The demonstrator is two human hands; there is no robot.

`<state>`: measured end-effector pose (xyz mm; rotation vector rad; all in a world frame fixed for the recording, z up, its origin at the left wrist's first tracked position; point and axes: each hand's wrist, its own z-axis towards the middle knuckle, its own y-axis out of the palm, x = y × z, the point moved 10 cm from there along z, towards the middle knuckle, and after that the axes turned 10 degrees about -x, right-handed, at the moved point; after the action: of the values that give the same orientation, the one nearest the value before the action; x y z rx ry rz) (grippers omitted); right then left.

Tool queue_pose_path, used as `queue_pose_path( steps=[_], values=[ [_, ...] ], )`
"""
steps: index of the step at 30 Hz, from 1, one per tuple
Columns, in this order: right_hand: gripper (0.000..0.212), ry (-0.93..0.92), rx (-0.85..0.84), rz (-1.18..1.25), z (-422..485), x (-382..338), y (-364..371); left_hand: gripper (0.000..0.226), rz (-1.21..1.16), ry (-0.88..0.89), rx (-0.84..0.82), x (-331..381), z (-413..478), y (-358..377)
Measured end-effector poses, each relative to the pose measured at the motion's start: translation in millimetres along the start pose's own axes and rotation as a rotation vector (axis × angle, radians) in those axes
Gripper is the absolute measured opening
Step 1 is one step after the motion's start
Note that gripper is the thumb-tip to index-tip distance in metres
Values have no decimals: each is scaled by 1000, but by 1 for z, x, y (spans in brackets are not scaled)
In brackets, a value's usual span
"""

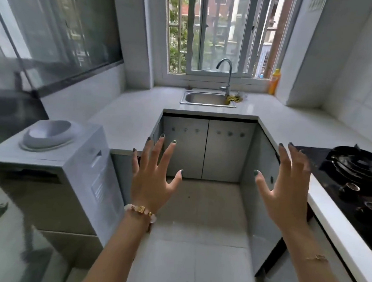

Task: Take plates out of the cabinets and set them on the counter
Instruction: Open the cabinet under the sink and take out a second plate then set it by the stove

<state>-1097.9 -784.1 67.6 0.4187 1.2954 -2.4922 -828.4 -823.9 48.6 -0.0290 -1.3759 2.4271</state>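
Observation:
My left hand (152, 178) and my right hand (287, 192) are raised in front of me over the floor, fingers spread, each holding nothing. Ahead, under the sink, two grey cabinet doors (206, 151) are shut. More cabinet fronts run along the left side (157, 130) and the right side (265, 159) of the U-shaped white counter (129, 117). No plates are in view.
A steel sink (208, 98) with a tap (227, 77) sits under the window. A black gas hob (352, 179) lies in the right counter. A white water dispenser (54, 153) stands at the left. A yellow bottle (274, 82) stands on the sill.

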Motion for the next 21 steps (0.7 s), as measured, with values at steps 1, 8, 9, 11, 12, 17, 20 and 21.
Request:
queue_pose_path(
  steps=[1,8,9,11,12,17,20,21],
  values=[
    [74,-2,4,1,5,-5,7,75,0,3,10,-9,5,0],
    [68,31,2,37,34,-28,55,71,-19,-20,29,-64,27,5],
    [68,28,-8,34,38,-29,62,71,-27,-22,24,-70,31,8],
    [69,22,-20,30,50,-32,75,71,-34,-32,8,-80,40,16],
    [68,18,-24,26,57,-32,82,70,-39,-43,0,-85,45,21],
    [71,9,-71,31,100,-23,118,67,-51,-97,-41,-102,78,51],
    [70,-10,-82,57,129,-13,142,67,-51,-130,-72,-113,105,74],
    [69,-15,-89,65,141,-9,151,67,-45,-144,-83,-117,115,82]
  ],
)
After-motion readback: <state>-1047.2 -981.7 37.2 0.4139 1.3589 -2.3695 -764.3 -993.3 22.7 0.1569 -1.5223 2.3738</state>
